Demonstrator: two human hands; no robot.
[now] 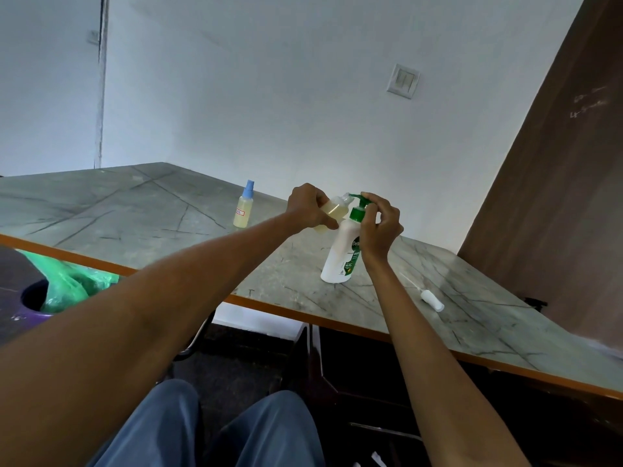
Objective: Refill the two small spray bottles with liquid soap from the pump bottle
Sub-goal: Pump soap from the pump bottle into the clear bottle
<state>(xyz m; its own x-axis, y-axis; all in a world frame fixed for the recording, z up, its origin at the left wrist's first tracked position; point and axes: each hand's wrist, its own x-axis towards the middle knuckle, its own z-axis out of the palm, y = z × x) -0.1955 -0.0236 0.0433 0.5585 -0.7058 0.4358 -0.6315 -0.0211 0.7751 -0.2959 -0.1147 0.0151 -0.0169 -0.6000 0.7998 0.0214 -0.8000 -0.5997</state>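
Above the marble table (pixel 175 210), the left hand (pixel 308 205) grips the uncapped spray bottle (pixel 333 210) tilted, mouth just under the green spout of the pump bottle (pixel 340 254), whose head the right hand's (pixel 381 224) curled fingers press.

I see through one wide head-worn camera, tilted forward and down over the worktop (pixel 141 210), close above my lap.

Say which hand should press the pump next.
Right. The right hand already sits on the green pump head of the pump bottle. The left hand is busy holding the open spray bottle tilted with its mouth at the spout.
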